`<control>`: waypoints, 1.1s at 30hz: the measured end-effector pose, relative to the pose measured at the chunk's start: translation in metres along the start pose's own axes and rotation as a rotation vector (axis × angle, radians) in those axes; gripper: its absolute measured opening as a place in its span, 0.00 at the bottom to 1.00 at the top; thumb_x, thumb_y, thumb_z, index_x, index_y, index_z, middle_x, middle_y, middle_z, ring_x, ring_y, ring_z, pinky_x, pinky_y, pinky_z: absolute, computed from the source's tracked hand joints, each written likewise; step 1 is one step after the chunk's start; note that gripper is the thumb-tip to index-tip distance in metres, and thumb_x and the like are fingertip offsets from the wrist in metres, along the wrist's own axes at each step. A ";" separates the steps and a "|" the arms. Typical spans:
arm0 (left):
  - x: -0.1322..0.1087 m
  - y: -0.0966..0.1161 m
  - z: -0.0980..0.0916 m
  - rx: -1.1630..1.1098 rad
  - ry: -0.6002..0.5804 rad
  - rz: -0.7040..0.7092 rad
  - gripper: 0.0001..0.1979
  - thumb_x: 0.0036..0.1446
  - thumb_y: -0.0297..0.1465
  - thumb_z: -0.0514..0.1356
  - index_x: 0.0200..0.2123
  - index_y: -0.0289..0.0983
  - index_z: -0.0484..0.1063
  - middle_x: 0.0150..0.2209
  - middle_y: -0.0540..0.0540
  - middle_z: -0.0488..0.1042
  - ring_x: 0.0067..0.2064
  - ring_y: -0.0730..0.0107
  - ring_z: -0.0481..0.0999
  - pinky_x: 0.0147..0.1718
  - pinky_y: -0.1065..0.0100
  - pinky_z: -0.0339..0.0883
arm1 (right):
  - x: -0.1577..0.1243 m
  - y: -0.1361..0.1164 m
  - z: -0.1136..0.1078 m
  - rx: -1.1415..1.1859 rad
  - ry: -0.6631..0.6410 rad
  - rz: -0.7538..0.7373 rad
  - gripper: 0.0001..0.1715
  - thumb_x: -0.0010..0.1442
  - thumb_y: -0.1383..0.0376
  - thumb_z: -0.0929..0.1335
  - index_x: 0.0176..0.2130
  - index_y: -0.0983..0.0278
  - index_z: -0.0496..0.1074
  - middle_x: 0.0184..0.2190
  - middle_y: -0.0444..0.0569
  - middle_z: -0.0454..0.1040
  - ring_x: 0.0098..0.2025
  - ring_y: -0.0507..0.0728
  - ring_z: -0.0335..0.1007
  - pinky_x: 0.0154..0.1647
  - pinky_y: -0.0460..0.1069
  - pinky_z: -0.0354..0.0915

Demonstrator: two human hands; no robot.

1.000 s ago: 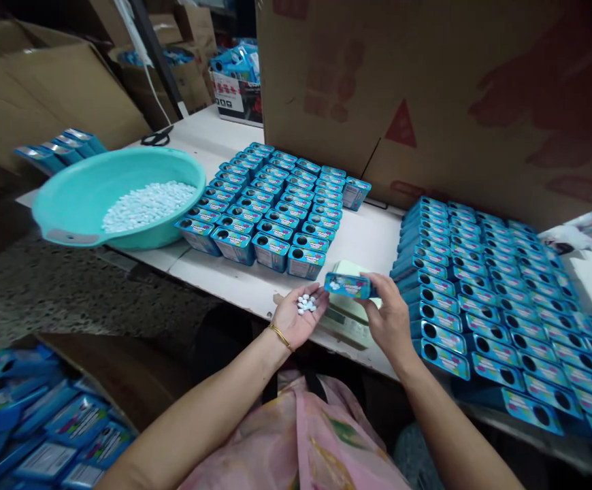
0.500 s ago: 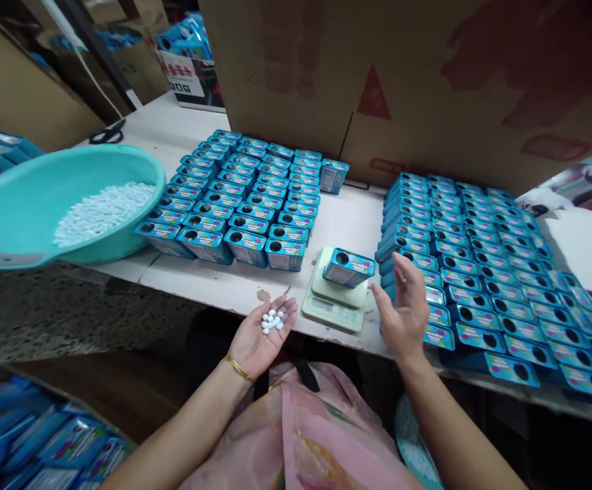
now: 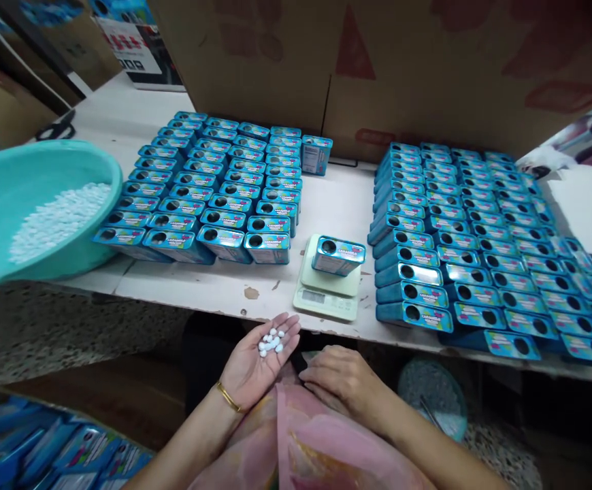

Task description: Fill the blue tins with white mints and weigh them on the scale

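A blue container [image 3: 339,255] is seated upright on the platform of the kitchen scale [image 3: 326,301], with its printed top, marked by a dark round spot, facing up. The scale is positioned near the front edge of the white table [image 3: 214,289], between two groups of similar containers; its display cannot be read. The left hand [image 3: 250,364] is held palm upward in front of the table, fingers extended and unclenched, and a small number of white sweets [image 3: 272,342] is supported on the palm and finger bases. The right hand [image 3: 344,378] is placed back upward over the pink garment [image 3: 326,442], with fingers bent; whether anything is grasped beneath them cannot be determined. The left group [image 3: 224,180] is arranged in rows, and one separate container [image 3: 316,156] is stood at its rear right corner. The right group [image 3: 480,258] is packed beside the scale. At far left, more white sweets are heaped in a turquoise basin [image 3: 94,153]. A large cardboard box [image 3: 275,75] is stood behind both groups.
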State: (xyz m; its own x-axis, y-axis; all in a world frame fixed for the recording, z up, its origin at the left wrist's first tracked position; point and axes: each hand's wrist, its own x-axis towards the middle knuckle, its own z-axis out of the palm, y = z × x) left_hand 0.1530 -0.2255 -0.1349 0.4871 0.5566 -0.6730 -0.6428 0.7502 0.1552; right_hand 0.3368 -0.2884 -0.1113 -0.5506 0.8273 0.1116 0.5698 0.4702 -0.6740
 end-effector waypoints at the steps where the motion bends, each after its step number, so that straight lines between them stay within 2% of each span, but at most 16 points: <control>1: 0.000 0.000 0.001 0.006 -0.001 0.001 0.15 0.54 0.24 0.51 0.45 0.27 0.65 0.49 0.36 0.67 0.55 0.58 0.59 0.52 0.59 0.57 | 0.000 0.001 -0.001 -0.006 -0.012 0.009 0.11 0.59 0.66 0.60 0.42 0.62 0.67 0.31 0.47 0.71 0.33 0.52 0.64 0.35 0.49 0.61; 6: 0.001 -0.002 0.006 0.040 0.007 -0.010 0.15 0.54 0.24 0.51 0.45 0.28 0.65 0.51 0.36 0.65 0.55 0.57 0.58 0.53 0.58 0.57 | -0.003 0.005 0.000 -0.050 0.002 0.020 0.10 0.58 0.66 0.60 0.39 0.62 0.68 0.28 0.47 0.70 0.30 0.52 0.64 0.32 0.48 0.61; 10: 0.000 -0.006 0.007 0.079 -0.001 -0.029 0.16 0.53 0.23 0.50 0.47 0.28 0.64 0.52 0.35 0.63 0.55 0.57 0.58 0.53 0.57 0.57 | -0.005 0.009 0.004 -0.050 0.133 0.010 0.11 0.57 0.69 0.61 0.40 0.62 0.67 0.29 0.48 0.71 0.33 0.52 0.65 0.35 0.49 0.63; 12: 0.001 -0.006 0.007 0.082 -0.001 -0.027 0.17 0.53 0.22 0.50 0.47 0.27 0.63 0.52 0.35 0.63 0.55 0.57 0.58 0.53 0.58 0.57 | -0.003 0.013 0.001 -0.042 0.311 0.076 0.14 0.56 0.70 0.61 0.44 0.62 0.65 0.35 0.50 0.70 0.39 0.54 0.65 0.40 0.51 0.63; 16: 0.004 -0.002 0.013 0.042 -0.001 0.009 0.16 0.53 0.22 0.50 0.47 0.28 0.64 0.50 0.35 0.65 0.55 0.57 0.59 0.51 0.58 0.59 | 0.018 0.038 -0.017 -0.012 0.834 0.386 0.29 0.53 0.67 0.65 0.53 0.62 0.54 0.50 0.55 0.60 0.51 0.59 0.57 0.49 0.57 0.59; 18: 0.008 0.002 0.019 0.022 -0.008 0.037 0.16 0.53 0.23 0.49 0.46 0.28 0.65 0.49 0.36 0.66 0.54 0.57 0.60 0.50 0.58 0.60 | 0.035 0.056 -0.027 0.045 0.936 0.460 0.38 0.50 0.64 0.67 0.56 0.63 0.48 0.54 0.56 0.55 0.55 0.60 0.52 0.52 0.58 0.56; 20: 0.012 0.008 0.027 0.007 -0.023 0.068 0.15 0.53 0.23 0.50 0.44 0.28 0.66 0.48 0.35 0.67 0.54 0.58 0.61 0.50 0.58 0.61 | 0.052 0.072 -0.034 0.121 0.931 0.446 0.39 0.49 0.64 0.67 0.56 0.63 0.47 0.53 0.55 0.56 0.53 0.59 0.55 0.51 0.56 0.57; 23: 0.021 0.015 0.036 -0.019 -0.056 0.112 0.14 0.53 0.25 0.50 0.42 0.28 0.67 0.46 0.35 0.69 0.52 0.58 0.63 0.48 0.58 0.62 | 0.067 0.078 -0.044 0.141 0.864 0.364 0.30 0.52 0.66 0.65 0.53 0.63 0.53 0.46 0.52 0.64 0.44 0.56 0.63 0.45 0.53 0.63; 25: 0.029 0.018 0.041 -0.044 -0.083 0.138 0.13 0.53 0.26 0.50 0.39 0.27 0.68 0.43 0.35 0.71 0.49 0.58 0.67 0.46 0.58 0.63 | 0.070 0.068 -0.050 0.014 0.762 0.252 0.25 0.53 0.68 0.63 0.51 0.62 0.57 0.44 0.51 0.65 0.44 0.57 0.63 0.46 0.55 0.61; 29: 0.046 0.020 0.050 -0.111 -0.121 0.165 0.12 0.53 0.28 0.49 0.36 0.28 0.69 0.33 0.40 0.74 0.36 0.66 0.73 0.39 0.64 0.67 | 0.069 0.033 -0.059 -0.402 0.474 -0.072 0.24 0.56 0.72 0.60 0.51 0.56 0.60 0.47 0.47 0.66 0.52 0.58 0.57 0.56 0.62 0.46; 33: 0.054 0.017 0.055 -0.145 -0.113 0.167 0.12 0.53 0.27 0.50 0.38 0.28 0.69 0.30 0.42 0.74 0.30 0.72 0.73 0.33 0.71 0.67 | 0.071 0.015 -0.059 -0.675 0.352 -0.228 0.23 0.58 0.70 0.61 0.52 0.55 0.60 0.46 0.46 0.67 0.53 0.59 0.55 0.57 0.63 0.44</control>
State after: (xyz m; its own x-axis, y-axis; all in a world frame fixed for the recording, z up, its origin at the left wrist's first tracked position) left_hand 0.2005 -0.1629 -0.1293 0.4248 0.7112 -0.5601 -0.7941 0.5898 0.1466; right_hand 0.3425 -0.2046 -0.0701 -0.5376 0.6837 0.4935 0.7747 0.6316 -0.0311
